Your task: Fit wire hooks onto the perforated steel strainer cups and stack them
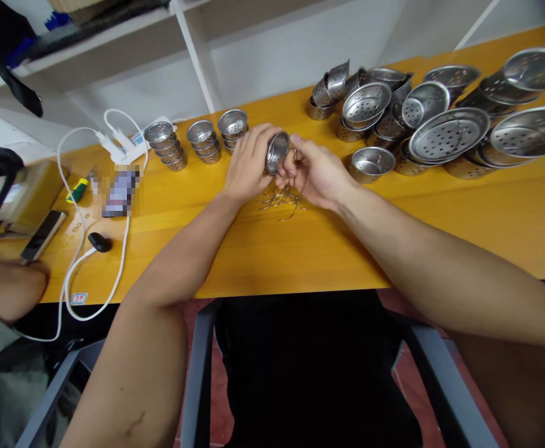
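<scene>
My left hand (250, 163) is wrapped round a small metal strainer cup (278, 152), which is tilted on its side with its mouth toward the right. Close by the cup's open side, the fingers of my right hand (316, 169) are pinched together; what they hold is too small to make out. Beneath both hands, a loose heap of thin bent wires (285, 200) lies on the yellow wooden table (263, 261). A single perforated cup (372, 164) stands upright to the right of my right hand.
Three stacks of small strainer cups (202, 142) stand at the back left. Many larger strainers (450, 135) are piled at the right. White cables (124, 249), a power strip (127, 148), a phone (43, 235) and a green-yellow screwdriver (77, 190) lie left, near another person's arm (9, 289).
</scene>
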The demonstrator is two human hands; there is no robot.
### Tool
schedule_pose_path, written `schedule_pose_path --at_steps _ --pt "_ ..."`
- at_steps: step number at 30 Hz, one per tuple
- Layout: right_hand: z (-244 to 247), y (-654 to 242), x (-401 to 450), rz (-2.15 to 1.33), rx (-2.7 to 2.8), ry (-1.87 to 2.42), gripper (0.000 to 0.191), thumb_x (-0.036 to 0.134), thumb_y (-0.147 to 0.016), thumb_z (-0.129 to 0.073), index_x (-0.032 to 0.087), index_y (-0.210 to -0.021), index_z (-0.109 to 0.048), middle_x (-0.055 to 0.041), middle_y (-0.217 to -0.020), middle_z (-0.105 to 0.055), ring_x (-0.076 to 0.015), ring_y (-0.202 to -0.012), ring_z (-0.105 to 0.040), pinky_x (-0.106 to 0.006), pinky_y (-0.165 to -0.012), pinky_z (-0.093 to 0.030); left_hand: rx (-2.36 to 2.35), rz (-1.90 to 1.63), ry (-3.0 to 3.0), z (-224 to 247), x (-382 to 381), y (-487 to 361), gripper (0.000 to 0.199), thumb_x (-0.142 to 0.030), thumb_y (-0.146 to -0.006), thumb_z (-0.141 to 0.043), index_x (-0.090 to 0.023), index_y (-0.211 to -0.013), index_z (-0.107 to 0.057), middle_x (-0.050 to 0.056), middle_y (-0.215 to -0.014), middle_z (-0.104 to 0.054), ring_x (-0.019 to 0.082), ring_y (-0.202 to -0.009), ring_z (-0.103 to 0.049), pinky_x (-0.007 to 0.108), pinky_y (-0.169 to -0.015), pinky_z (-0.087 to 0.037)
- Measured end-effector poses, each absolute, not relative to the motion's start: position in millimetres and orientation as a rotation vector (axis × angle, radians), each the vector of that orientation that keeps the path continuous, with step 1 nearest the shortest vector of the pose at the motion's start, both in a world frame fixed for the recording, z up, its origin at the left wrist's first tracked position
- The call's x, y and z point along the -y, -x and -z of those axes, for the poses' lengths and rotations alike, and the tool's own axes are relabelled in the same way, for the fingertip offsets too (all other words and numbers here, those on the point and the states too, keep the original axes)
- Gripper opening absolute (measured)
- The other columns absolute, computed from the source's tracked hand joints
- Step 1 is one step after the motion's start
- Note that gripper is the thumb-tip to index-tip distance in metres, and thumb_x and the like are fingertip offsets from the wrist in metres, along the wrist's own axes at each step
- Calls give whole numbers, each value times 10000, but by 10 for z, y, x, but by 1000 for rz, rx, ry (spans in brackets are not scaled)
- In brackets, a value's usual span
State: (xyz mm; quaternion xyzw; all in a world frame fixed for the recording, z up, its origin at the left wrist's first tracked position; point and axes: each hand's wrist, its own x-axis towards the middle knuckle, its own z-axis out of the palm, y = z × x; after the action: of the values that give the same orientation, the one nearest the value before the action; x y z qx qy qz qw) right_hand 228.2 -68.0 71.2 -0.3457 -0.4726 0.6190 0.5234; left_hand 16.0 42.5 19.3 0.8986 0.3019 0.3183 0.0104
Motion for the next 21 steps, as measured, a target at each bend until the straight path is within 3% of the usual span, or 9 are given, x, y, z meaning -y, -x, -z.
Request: schedule_pose_path --at_steps 4,8,10,12,13,15,17,18,21 --pt "-765 -2320 774 -1139 1341 819 938 1164 -1030 -669 298 -688 -557 -100 -841 -647 -314 -909 -749 -538 -920 -725 -1020 -995 -2621 -235 -406 -179 1014 -1021 -1090 -622 -372 -1852 -466 192 -1891 -601 495 -1854 -517 799 -1569 -361" --pt "-695 -2492 722 -865 1548 904 890 1157 -1040 -671 306 -780 -677 -146 -916 -683 -395 -1128 -763 -595 -1003 -706 -1137 -1090 -2492 -365 -442 -123 1116 -1093 -1065 -604 -379 -1890 -370 190 -1888 -595 493 -1880 -505 787 -1557 -398" --pt "-610 -2587 632 -790 1595 999 882 1149 -1068 -638 303 -824 -697 -146 -899 -683 -396 -1136 -771 -587 -993 -703 -1242 -1196 -2455 -468 -586 25 1113 -1115 -1080 -542 -424 -1920 -309 153 -1913 -580 459 -1927 -427 784 -1575 -383" --pt "-521 -2659 535 -745 1619 1070 894 1149 -1087 -602 297 -844 -720 -131 -854 -676 -379 -1076 -781 -580 -989 -706 -1389 -1304 -2457 -560 -835 264 1039 -1124 -1100 -475 -483 -1904 -327 118 -1884 -611 422 -1950 -329 775 -1596 -322" --pt "-483 -2684 494 -733 1627 1091 898 1150 -1086 -605 294 -847 -731 -123 -831 -671 -371 -1049 -783 -578 -988 -709 -1459 -1384 -2451 -588 -988 406 1050 -1149 -1084 -485 -457 -1865 -369 121 -1863 -623 415 -1900 -354 763 -1593 -309" --pt "-429 -2712 436 -726 1631 1106 903 1149 -1080 -626 287 -840 -743 -109 -796 -663 -358 -1002 -779 -578 -989 -717 -1531 -1535 -2387 -596 -1306 703 1272 -1272 -980 -459 -279 -1772 -382 134 -1825 -610 375 -1759 -411 800 -1577 -277" --pt "-405 -2715 413 -741 1622 1093 909 1148 -1074 -646 280 -824 -748 -102 -779 -659 -339 -950 -766 -573 -981 -718 -1557 -1691 -2284 -551 -1566 964 1479 -1415 -725 -446 -257 -1644 -397 119 -1702 -645 307 -1663 -436 735 -1559 -356" --pt "-401 -2711 412 -757 1613 1082 912 1150 -1069 -654 278 -819 -750 -100 -779 -657 -328 -931 -755 -566 -970 -712 -1589 -1646 -2278 -522 -1652 1063 1446 -1403 -753 -462 -274 -1652 -371 93 -1722 -641 275 -1644 -428 714 -1547 -369" --pt "-412 -2688 430 -823 1583 1059 911 1167 -1034 -682 283 -828 -760 -98 -802 -641 -318 -929 -723 -532 -919 -678 -1620 -1358 -2441 -483 -1688 1174 1024 -1181 -1093 -274 -402 -1757 -286 -5 -1790 -681 197 -1698 -403 691 -1469 -368"
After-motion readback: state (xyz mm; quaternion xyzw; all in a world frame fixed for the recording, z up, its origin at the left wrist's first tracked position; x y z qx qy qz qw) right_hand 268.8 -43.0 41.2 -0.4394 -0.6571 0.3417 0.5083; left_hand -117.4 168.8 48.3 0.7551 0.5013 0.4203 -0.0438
